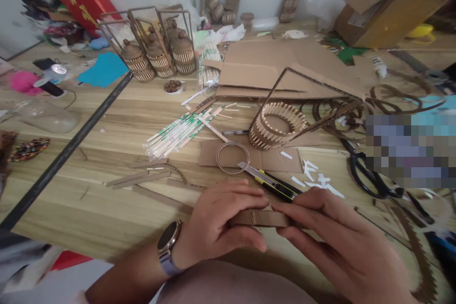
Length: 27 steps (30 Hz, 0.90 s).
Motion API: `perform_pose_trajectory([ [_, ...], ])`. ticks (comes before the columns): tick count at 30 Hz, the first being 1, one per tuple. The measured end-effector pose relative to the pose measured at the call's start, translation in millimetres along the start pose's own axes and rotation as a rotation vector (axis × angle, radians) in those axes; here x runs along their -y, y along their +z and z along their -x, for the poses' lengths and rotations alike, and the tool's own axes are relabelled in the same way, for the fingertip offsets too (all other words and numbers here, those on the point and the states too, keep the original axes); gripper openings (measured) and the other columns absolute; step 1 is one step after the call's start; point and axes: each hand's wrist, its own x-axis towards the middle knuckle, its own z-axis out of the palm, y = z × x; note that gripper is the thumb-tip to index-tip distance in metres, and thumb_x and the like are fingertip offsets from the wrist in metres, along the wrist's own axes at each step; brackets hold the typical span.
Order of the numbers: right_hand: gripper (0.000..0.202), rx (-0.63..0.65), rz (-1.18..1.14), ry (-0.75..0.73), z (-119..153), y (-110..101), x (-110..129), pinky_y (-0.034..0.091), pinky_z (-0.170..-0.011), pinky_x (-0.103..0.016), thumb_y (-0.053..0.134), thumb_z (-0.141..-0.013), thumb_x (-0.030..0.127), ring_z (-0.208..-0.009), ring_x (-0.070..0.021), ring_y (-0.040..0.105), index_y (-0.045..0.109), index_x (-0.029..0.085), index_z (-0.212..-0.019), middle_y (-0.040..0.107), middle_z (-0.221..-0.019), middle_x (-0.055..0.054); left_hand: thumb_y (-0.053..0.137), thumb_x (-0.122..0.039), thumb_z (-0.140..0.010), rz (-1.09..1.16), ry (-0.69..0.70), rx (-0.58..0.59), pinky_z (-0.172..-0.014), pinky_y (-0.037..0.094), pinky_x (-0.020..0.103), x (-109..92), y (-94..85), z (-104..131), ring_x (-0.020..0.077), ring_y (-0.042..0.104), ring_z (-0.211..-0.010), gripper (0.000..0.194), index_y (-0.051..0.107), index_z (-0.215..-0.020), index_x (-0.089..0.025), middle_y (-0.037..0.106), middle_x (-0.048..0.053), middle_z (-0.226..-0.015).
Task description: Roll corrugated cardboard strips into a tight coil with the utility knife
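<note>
A brown cardboard strip point(265, 218), apparently curved into a band, is held between my two hands near the table's front edge. My left hand point(223, 221), with a watch on its wrist, grips the strip's left part between fingers and thumb. On the right part, my right hand point(331, 232) pinches it; the strip's ends are hidden by the fingers. Just beyond lies a yellow and black utility knife point(272, 183), its blade touching a thin ring point(233, 157). Farther back stands a small basket point(276, 126) of wooden sticks with a tall cardboard handle.
Packaged chopsticks point(178, 130) lie left of the ring. Black scissors point(370, 175) and white paper scraps point(317, 175) lie to the right. Flat cardboard sheets point(285, 64), lidded handled baskets point(164, 57), a bowl of brown beads point(173, 87) and a cardboard box point(384, 9) stand behind.
</note>
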Motion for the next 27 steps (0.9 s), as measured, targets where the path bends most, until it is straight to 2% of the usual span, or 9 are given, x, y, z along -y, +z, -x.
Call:
perform_pose_trajectory([
  [3,0.016,-0.030,-0.053,0.019,-6,0,1,0.055,-0.053,-0.019,0.057,-0.094,0.031,-0.065,-0.0127,0.067,0.071,0.023,-0.097,0.063,-0.079,-0.003,0.053,-0.056,-0.093,-0.089,0.016,-0.054,-0.094,0.051,0.027,-1,1.7,1,0.0188,0.072,-0.105,0.042,0.068,-0.107,-0.020,0.078,0.005,-0.105],
  [9,0.011,-0.027,-0.128,0.046,-11,2,5,0.051,-0.046,-0.016,0.060,-0.092,0.026,-0.058,-0.0101,0.063,0.069,0.023,-0.089,0.062,-0.075,-0.001,0.051,-0.057,-0.093,-0.048,-0.081,-0.096,-0.081,0.054,0.025,-5,6.1,1,0.0193,0.075,-0.094,0.042,0.070,-0.098,-0.020,0.079,0.005,-0.094],
  [14,0.012,0.004,-0.133,0.079,-11,2,3,0.052,-0.048,-0.018,0.059,-0.093,0.026,-0.059,-0.0110,0.063,0.069,0.021,-0.088,0.063,-0.075,-0.002,0.055,-0.065,-0.086,0.083,-0.249,-0.032,-0.070,0.054,0.023,-6,3.9,0,0.0189,0.074,-0.084,0.053,0.070,-0.110,-0.020,0.079,0.005,-0.094],
  [18,0.015,0.028,-0.139,0.082,-10,1,3,0.049,-0.044,-0.018,0.057,-0.093,0.026,-0.057,-0.0105,0.062,0.069,0.021,-0.085,0.061,-0.073,-0.002,0.042,-0.067,-0.092,0.003,-0.233,-0.007,-0.067,0.049,0.025,-5,4.6,1,0.0183,0.071,-0.076,0.058,0.072,-0.095,-0.018,0.076,0.005,-0.081],
  [21,0.012,0.052,-0.109,0.086,-9,0,1,0.051,-0.048,-0.018,0.058,-0.093,0.024,-0.060,-0.0108,0.062,0.068,0.021,-0.088,0.061,-0.076,-0.002,0.035,-0.066,-0.095,-0.082,-0.250,0.004,-0.062,0.046,0.026,-5,4.9,0,0.0183,0.068,-0.070,0.062,0.071,-0.093,-0.015,0.073,0.006,-0.076],
  [23,0.012,0.087,-0.075,0.095,-9,-1,-1,0.052,-0.052,-0.020,0.057,-0.093,0.024,-0.062,-0.0115,0.063,0.068,0.021,-0.088,0.062,-0.077,-0.002,0.035,-0.059,-0.098,-0.095,-0.259,0.062,-0.064,0.046,0.026,-7,2.2,-5,0.0184,0.068,-0.075,0.056,0.070,-0.099,-0.015,0.073,0.006,-0.080],
  [26,0.017,0.133,-0.036,0.083,-9,-3,-2,0.052,-0.053,-0.021,0.054,-0.095,0.025,-0.062,-0.0121,0.063,0.068,0.021,-0.086,0.062,-0.077,-0.003,0.049,-0.046,-0.098,-0.131,-0.148,0.128,-0.086,0.047,0.029,-12,-6.0,-13,0.0208,0.066,-0.100,0.039,0.067,-0.110,-0.013,0.073,0.009,-0.105],
  [27,0.018,0.144,-0.024,0.072,-10,-3,-1,0.052,-0.054,-0.021,0.053,-0.095,0.025,-0.062,-0.0123,0.063,0.068,0.021,-0.086,0.062,-0.077,-0.003,0.052,-0.042,-0.098,-0.169,-0.105,0.148,-0.089,0.046,0.031,-14,-9.0,-15,0.0214,0.065,-0.102,0.035,0.067,-0.109,-0.013,0.073,0.010,-0.107],
])
